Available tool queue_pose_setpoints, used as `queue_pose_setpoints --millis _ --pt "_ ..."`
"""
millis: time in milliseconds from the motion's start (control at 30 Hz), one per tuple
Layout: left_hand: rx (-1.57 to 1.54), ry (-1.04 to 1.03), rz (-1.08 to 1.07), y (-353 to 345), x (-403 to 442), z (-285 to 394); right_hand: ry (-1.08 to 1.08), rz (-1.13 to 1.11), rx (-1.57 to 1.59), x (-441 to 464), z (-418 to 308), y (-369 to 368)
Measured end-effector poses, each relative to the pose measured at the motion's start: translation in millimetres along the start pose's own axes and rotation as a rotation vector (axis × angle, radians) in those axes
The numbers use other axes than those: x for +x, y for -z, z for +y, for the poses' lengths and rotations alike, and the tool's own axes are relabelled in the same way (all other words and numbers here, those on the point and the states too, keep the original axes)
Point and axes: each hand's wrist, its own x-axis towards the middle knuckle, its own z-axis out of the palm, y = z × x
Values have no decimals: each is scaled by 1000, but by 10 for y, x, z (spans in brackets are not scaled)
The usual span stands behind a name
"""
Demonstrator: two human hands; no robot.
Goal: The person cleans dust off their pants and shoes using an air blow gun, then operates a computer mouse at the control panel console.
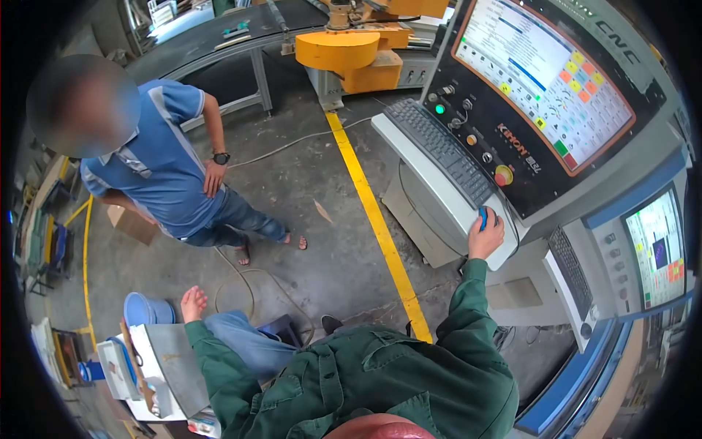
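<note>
My right hand (485,237) rests over a blue and black computer mouse (482,217) at the near end of the grey shelf of a CNC control console, its fingers closed around it. Just beyond the mouse lies a black keyboard (444,152) on the same shelf. Over the shelf rises the console's lit screen (537,73), with a red emergency stop button (504,175) below it. My left hand (194,304) is held off to the left with its palm partly up. Its fingers are loosely bent and apart, and nothing shows in them.
A person in a blue shirt (172,161) stands at the left. A blue bucket (148,309) and a grey metal-topped cabinet (175,366) are near my left arm. A second console's keyboard (570,271) is at the right. Cables (281,293) and a yellow line (373,219) cross the floor.
</note>
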Motion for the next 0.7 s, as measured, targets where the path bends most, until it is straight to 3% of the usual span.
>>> queue_pose_setpoints --millis 533,700 --pt "66 1 -24 -57 127 -6 54 -46 100 24 21 14" --pt "81 14 -50 -59 182 -14 -93 25 -20 8 36 -8"
